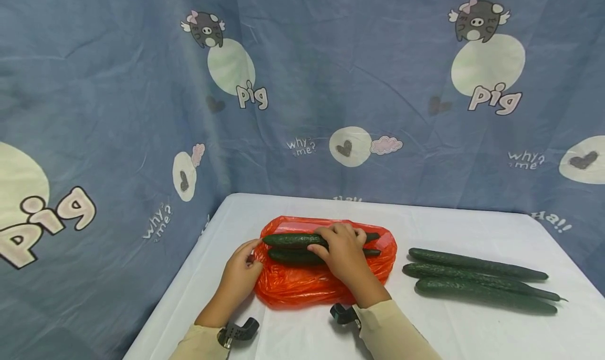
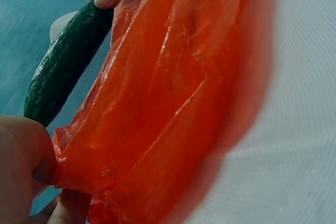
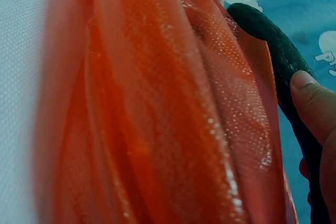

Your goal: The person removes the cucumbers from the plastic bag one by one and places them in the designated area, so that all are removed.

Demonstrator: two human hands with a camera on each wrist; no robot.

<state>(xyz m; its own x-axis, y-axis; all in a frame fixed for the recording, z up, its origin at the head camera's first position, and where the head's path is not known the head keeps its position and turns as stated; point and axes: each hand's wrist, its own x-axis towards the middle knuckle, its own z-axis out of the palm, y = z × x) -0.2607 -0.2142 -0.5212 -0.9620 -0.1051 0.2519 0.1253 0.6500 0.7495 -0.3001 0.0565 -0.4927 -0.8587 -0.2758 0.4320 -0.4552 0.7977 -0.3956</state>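
Observation:
A red plastic bag (image 1: 307, 289) lies spread on the white table, its side facing both wrist cameras. My right hand (image 1: 344, 250) grips a dark green cucumber (image 1: 292, 239) over the bag, thumb along its near side as the right wrist view shows. A second cucumber (image 1: 290, 256) lies just in front of it, within the bag's opening and partly covered by the right hand. At the bag's left edge, my left hand (image 1: 240, 271) pinches the plastic between thumb and fingers. The left forefinger reaches the left tip of the upper cucumber.
To the right of the bag, three more cucumbers (image 1: 477, 268) lie side by side on the white table (image 1: 454, 328). Behind and to the left hangs a blue printed curtain (image 1: 293, 66). A dark wrist camera (image 1: 238, 332) sits on each sleeve end.

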